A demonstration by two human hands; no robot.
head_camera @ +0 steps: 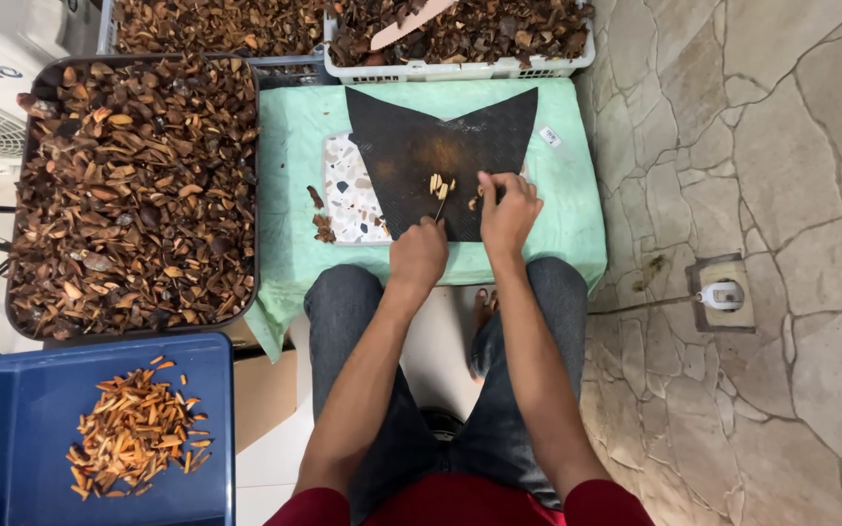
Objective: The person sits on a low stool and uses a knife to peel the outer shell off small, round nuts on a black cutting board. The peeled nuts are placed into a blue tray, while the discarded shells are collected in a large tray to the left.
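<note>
My left hand (418, 255) is closed around a thin tool whose tip (440, 206) points at a small heap of pale kernel pieces (438, 183). They lie on a black mat (411, 156) over a speckled stone slab (348, 195). My right hand (510, 209) is pinched on a small dark piece at the mat's right part, just beside the pale pieces. Both hands rest on a low table covered with green cloth (567, 195). A few brown shell bits (323, 226) lie at the slab's left edge.
A big dark tray of brown shells (133, 195) stands to the left. Two crates of shells (460, 34) are at the back. A blue tub (12, 429) with orange-brown slivers (133, 429) is near left. Stone paving with a floor socket (723, 294) lies right.
</note>
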